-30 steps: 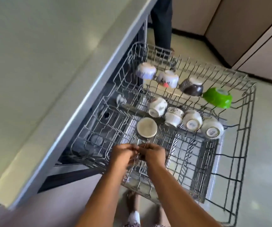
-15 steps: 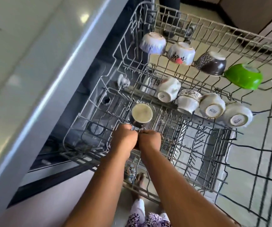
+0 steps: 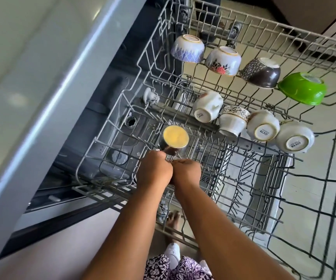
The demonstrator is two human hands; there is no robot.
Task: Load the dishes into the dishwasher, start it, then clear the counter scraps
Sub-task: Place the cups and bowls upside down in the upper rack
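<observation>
The dishwasher's upper wire rack point(image 3: 110, 136) is pulled out over the floor. An upside-down steel cup point(image 3: 175, 139) stands on the tines at the rack's near left. My left hand point(image 3: 154, 172) and my right hand point(image 3: 187, 172) sit knuckle to knuckle just in front of it, fingers curled round the cup's lower rim; the fingertips are hidden. Behind, a row of inverted white cups point(image 3: 207, 107) runs rightward. At the back stand a blue-patterned bowl point(image 3: 187, 49), a floral bowl point(image 3: 223, 61), a brown bowl point(image 3: 261, 73) and a green bowl point(image 3: 302, 88).
The pale counter point(image 3: 31, 63) overhangs on the left, with the dishwasher opening point(image 3: 122, 57) below it. Through the wires I see the lower rack point(image 3: 242, 178) and the open door. My bare foot point(image 3: 173, 219) stands on the floor under the rack. Cabinets point(image 3: 324, 15) lie at top right.
The view has moved closer and lower over the rack. Both hands have shifted forward from the rack's near wires up to the steel cup and now close on its rim.
</observation>
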